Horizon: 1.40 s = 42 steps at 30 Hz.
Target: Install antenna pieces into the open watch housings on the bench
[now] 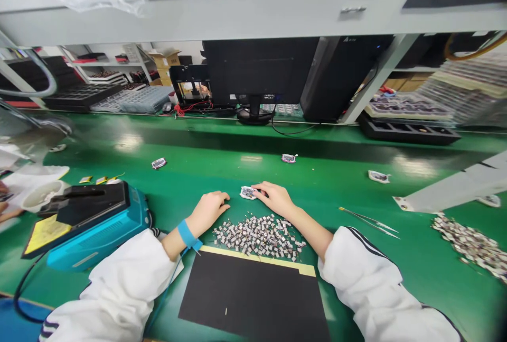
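My right hand (275, 199) grips the right edge of a small white-rimmed casing with a circuit board (247, 193) between thumb and fingers. To its left, my left hand (209, 209) is loosely curled over the green mat, thumb and fingers apart, with nothing visible in it. A blue wrist strap (186, 234) circles the left wrist. Just below both hands lies a loose pile of small metallic components with short wires (259, 236). The pile borders a black sheet with a yellow edge (253, 294).
Similar board units (159, 163) lie spread farther back on the mat. Tweezers (370, 221) rest to the right, near another component heap (471, 241). A teal soldering station (99, 228) stands left. A monitor (261, 72) and slanted white post (455, 186) stand beyond. Another person's hand shows at far left.
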Each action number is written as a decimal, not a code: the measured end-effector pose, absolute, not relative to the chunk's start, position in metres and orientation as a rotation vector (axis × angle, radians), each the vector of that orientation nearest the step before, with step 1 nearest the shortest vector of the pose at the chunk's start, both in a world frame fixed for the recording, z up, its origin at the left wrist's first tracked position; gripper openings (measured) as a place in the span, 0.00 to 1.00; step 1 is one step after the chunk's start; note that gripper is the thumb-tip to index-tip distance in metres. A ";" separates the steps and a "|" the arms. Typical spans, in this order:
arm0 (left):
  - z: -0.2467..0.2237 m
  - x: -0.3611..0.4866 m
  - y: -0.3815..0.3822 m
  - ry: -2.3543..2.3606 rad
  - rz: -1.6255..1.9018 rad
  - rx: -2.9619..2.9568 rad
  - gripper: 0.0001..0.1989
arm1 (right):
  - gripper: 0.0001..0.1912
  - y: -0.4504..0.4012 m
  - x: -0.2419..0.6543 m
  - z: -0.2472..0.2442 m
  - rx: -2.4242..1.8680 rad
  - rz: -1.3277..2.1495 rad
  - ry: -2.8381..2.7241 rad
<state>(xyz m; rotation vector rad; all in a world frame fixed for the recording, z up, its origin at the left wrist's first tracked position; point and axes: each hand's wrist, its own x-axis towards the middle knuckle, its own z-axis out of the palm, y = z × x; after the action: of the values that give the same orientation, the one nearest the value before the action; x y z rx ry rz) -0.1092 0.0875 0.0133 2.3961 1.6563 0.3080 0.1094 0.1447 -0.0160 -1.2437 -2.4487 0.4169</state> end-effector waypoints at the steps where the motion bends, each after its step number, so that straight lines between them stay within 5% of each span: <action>1: 0.013 -0.109 0.088 1.659 0.311 2.397 0.10 | 0.16 0.145 0.109 -0.016 -1.244 0.426 -2.445; 13: 0.010 -0.106 0.104 1.446 0.599 2.431 0.09 | 0.15 0.153 0.112 -0.014 -1.181 0.450 -2.478; 18: 0.008 -0.088 0.121 1.291 0.789 2.405 0.07 | 0.24 0.153 0.118 -0.013 -1.114 0.474 -2.546; 42: -0.011 -0.078 0.126 1.116 0.972 2.588 0.06 | 0.19 0.156 0.113 -0.012 -1.081 0.438 -2.513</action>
<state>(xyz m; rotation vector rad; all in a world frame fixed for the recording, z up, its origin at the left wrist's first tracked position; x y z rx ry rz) -0.0780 0.1256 -0.0107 2.5880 1.1157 0.9721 0.1126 0.1561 -0.0124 -1.0810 -2.5133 0.4383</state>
